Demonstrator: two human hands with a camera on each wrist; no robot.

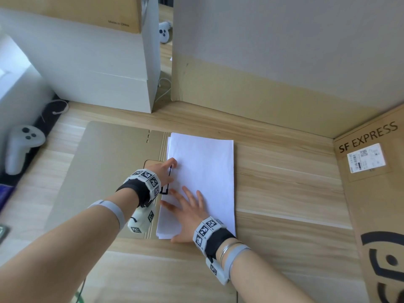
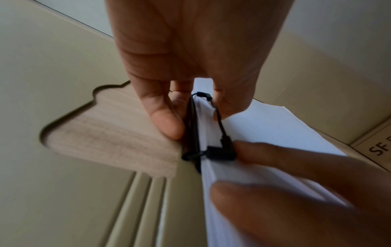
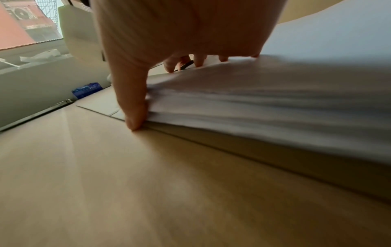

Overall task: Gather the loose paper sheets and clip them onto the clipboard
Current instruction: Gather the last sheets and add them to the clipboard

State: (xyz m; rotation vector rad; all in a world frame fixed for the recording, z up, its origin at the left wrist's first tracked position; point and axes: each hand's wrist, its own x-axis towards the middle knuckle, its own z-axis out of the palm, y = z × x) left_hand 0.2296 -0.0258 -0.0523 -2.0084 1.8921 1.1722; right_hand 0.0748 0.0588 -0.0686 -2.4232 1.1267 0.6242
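A stack of white paper sheets (image 1: pixel 205 171) lies on the right half of a tan folding clipboard (image 1: pixel 105 171) on the wooden table. A black wire clip (image 1: pixel 167 182) sits at the stack's left edge. My left hand (image 1: pixel 170 168) pinches this clip (image 2: pixel 211 133), thumb on one side and fingers on the other, with the paper edge (image 2: pixel 243 173) inside it. My right hand (image 1: pixel 185 206) lies flat on the sheets with its fingers spread. Its thumb (image 3: pixel 135 107) presses against the near edge of the stack (image 3: pixel 264 103), and its fingertips (image 2: pixel 275 160) touch the paper beside the clip.
A white controller (image 1: pixel 19 145) and a cable (image 1: pixel 59 108) lie at the left edge. White boxes (image 1: pixel 98 73) stand at the back left and a cardboard wall (image 1: pixel 284 62) behind. An SF EXPRESS carton (image 1: pixel 376 204) borders the right. Bare wood (image 1: pixel 284 182) lies right of the paper.
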